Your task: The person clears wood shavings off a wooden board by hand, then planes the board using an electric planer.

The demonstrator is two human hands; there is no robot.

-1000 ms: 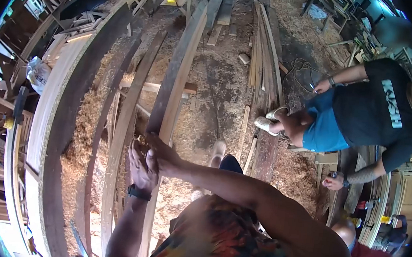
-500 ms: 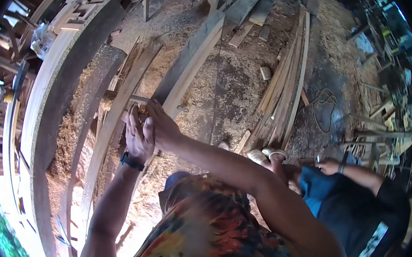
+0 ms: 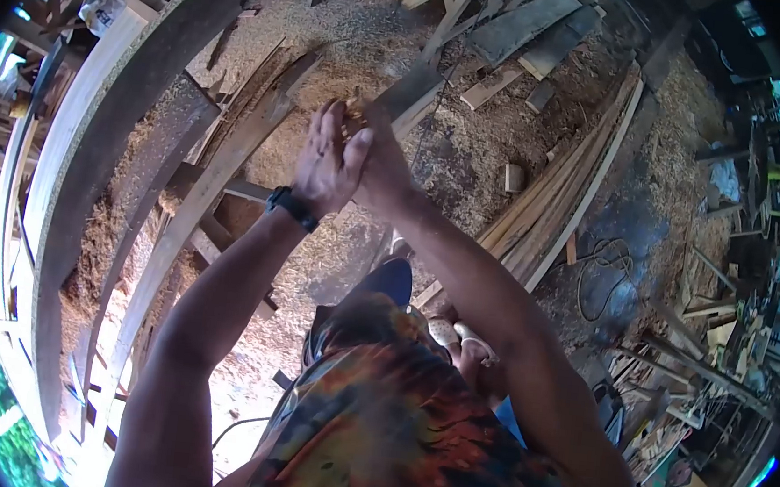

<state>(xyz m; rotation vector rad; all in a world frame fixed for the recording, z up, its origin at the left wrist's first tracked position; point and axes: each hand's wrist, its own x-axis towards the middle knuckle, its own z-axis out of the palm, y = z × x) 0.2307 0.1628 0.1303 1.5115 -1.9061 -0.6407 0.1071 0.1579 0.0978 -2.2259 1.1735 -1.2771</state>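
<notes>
My left hand (image 3: 324,164), with a dark watch on the wrist, and my right hand (image 3: 380,167) are close together in front of me. The left fingers point away from me with the thumb raised, and the right hand is pressed against its side. Both close around something mostly hidden between them; curled wood shavings (image 3: 354,109) show at the fingertips. Just past the hands is the far part of a plank (image 3: 416,94) with a dark face and a paler edge. Its near part is hidden by my hands and arms.
Long boards (image 3: 198,192) and a thick beam (image 3: 88,158) run along my left. Thin wood strips (image 3: 570,181) lie on the shaving-covered floor at right, near a coiled cord (image 3: 604,278). Sandalled feet (image 3: 461,337) of another person are behind my right arm.
Both hands have moved forward along the plank, away from me, still together. The view has shifted, and the other person's dark shirt is now mostly out of sight behind my right arm.
</notes>
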